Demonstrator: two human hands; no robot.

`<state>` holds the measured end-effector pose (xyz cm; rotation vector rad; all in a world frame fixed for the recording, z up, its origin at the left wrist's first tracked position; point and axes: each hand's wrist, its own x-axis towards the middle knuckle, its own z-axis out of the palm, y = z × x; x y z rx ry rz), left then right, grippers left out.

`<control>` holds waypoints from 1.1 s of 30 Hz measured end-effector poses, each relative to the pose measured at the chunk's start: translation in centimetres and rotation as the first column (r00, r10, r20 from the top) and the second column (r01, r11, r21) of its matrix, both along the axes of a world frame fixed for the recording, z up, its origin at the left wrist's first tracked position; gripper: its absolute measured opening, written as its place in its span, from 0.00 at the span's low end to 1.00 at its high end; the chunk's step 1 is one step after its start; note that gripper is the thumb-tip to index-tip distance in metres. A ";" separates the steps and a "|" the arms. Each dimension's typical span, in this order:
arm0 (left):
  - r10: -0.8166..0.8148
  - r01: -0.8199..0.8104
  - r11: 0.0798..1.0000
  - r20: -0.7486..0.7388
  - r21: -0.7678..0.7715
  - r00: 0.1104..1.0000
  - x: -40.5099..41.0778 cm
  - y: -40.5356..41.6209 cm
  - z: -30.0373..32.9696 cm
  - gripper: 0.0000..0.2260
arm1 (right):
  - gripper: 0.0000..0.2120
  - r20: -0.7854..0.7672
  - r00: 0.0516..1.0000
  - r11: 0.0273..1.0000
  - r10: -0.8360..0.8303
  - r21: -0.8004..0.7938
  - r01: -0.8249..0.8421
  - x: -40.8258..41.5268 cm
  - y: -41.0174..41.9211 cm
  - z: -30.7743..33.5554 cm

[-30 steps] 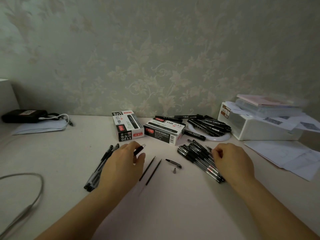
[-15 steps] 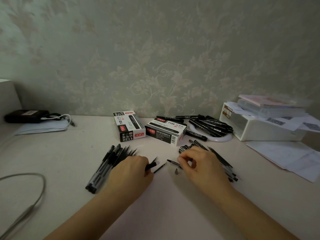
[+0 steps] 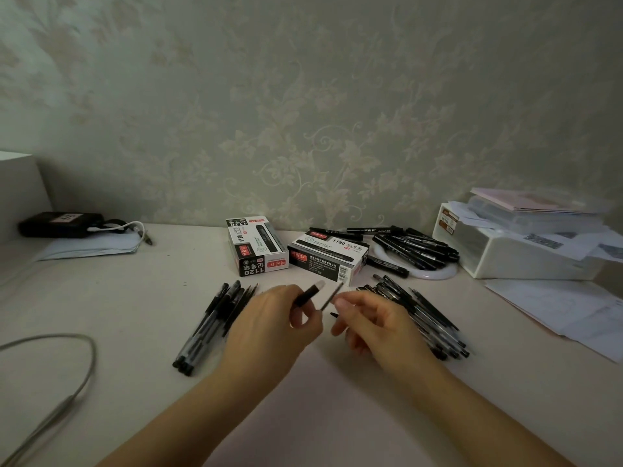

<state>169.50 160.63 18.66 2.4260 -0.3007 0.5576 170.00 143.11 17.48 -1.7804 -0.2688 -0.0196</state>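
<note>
My left hand [image 3: 269, 326] grips a short black pen barrel [image 3: 308, 293] whose pale end points up and right. My right hand [image 3: 374, 326] pinches a thin dark refill [image 3: 332, 296], its upper end close to the barrel. Both hands are lifted a little above the table centre, nearly touching. A row of black pens [image 3: 209, 328] lies left of my left hand. A larger heap of pens [image 3: 428, 318] lies partly hidden behind my right hand.
Two black-and-white marker boxes [image 3: 256, 251] [image 3: 328, 259] stand behind the hands. Loose black markers [image 3: 414, 246] pile on a white ring. A white bin [image 3: 526, 257] with papers sits at right, loose sheets [image 3: 556, 306] in front. A grey cable [image 3: 67, 375] loops at left; a black pouch [image 3: 60, 224] at far left.
My right hand left the pen heap, picked a thin refill off the table and rose. My left hand lifted with the barrel, and both came together at the centre.
</note>
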 end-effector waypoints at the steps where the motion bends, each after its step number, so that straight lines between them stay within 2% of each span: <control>1: -0.040 0.040 0.999 0.004 0.010 0.999 -0.1 -0.3 -0.2 0.09 | 0.12 -0.033 0.999 0.999 0.035 0.027 -0.034 -0.1 0.1 0.0; 4: -0.122 0.122 0.992 0.037 0.023 0.992 -0.1 -0.6 -0.7 0.10 | 0.07 -0.049 0.997 0.994 0.051 0.102 -0.046 0.0 0.2 -0.2; 7: -0.148 0.146 0.988 0.030 0.048 0.989 0.1 -0.4 -1.2 0.10 | 0.09 -0.062 0.996 0.979 -0.064 0.191 0.075 0.5 -0.3 -0.1; 11: -0.212 0.214 0.971 -0.030 0.104 0.977 0.3 0.1 -1.7 0.08 | 0.12 -0.096 0.959 0.899 -0.267 0.335 0.284 1.2 -1.6 0.5; 15: -0.259 0.259 0.962 -0.012 0.093 0.966 0.4 0.0 -1.7 0.07 | 0.12 -0.161 0.954 0.816 -0.252 0.496 0.299 1.2 -1.6 0.6; 28: -0.297 0.297 0.955 0.031 0.009 0.954 0.7 0.0 -1.7 0.08 | 0.12 -0.196 0.955 0.789 -0.223 0.538 0.295 1.4 -1.7 0.4; 33: -0.296 0.293 0.954 0.040 0.064 0.954 0.5 0.0 -1.8 0.08 | 0.11 -0.120 0.977 0.863 -0.178 0.457 0.213 1.2 -1.5 0.3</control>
